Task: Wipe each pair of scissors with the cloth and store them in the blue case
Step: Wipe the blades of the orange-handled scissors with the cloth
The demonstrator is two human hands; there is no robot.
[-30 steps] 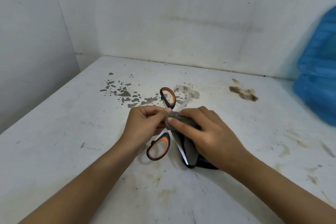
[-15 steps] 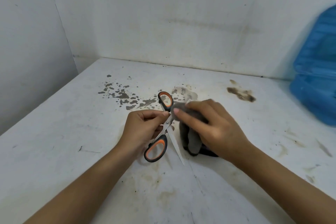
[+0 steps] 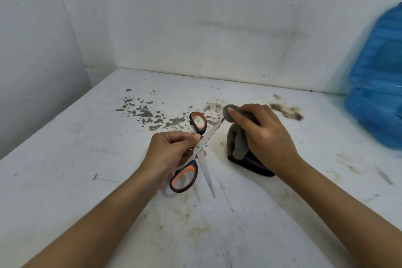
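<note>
Orange-and-black scissors are spread open in an X above the worktop; the grey cloth covers their far blade tip. The blue case stands well right of them.

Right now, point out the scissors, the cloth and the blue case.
scissors (image 3: 198, 149): head view, at the pivot screw.
cloth (image 3: 237, 140): head view, on the grey fold hanging below the right hand.
blue case (image 3: 378, 93): head view, on its blue side.
</note>
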